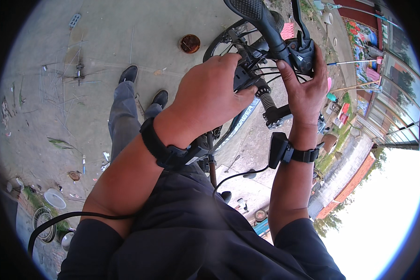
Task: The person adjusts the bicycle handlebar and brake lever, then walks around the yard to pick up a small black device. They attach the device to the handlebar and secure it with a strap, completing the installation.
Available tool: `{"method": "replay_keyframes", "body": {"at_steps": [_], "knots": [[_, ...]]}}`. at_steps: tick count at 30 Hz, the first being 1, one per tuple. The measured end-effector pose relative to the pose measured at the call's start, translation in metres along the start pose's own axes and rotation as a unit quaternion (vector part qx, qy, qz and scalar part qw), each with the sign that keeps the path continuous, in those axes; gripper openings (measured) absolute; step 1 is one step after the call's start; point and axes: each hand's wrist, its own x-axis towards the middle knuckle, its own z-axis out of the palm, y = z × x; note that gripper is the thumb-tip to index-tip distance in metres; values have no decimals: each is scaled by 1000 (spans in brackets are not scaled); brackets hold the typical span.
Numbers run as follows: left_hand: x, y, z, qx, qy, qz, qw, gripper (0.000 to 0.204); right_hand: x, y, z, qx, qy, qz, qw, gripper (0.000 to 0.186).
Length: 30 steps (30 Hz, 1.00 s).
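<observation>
A bicycle stands in front of me, its handlebar carrying a black rubber grip [259,21] and a brake lever [302,23]. My right hand [308,88] is closed round the black brake-and-shifter unit [302,55], thumb on its near side and fingers along the right. Just left of it, my left hand [210,95] pinches a small black rectangular part [242,78] beside the middle of the handlebar; its far fingers are hidden. Black cables [275,73] run between the hands. Below them are the stem's spring-like section [268,101] and the bicycle's blue-and-white frame [240,122].
Straps with black devices and a black cable [238,176] are on my wrists. A round container [190,44] with dark brown contents stands left of the front wheel. Thin wires [79,70] litter the concrete at left. A white basin [55,199] lies farther down. Windows line the right.
</observation>
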Motion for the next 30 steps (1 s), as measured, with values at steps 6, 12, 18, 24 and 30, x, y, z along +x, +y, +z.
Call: {"method": "replay_keyframes", "body": {"at_steps": [6,12,18,24,30], "knots": [[8,-7,-4,-251,-102,-140,952,53,0,-2,-2,-27,-2,-1,1000,91],[-4,0,10,33,59,2,998,59,-1,-1,0,-35,8,-13,999,90],[4,-12,-7,-591,-167,-308,726,53,-1,-2,0,1,-2,3,1000,89],[-6,-8,10,-320,-20,-181,930,54,1,-3,1,9,3,-8,1000,90],[-13,3,27,-424,45,-217,878,50,1,-3,0,4,0,-5,1000,91]]}}
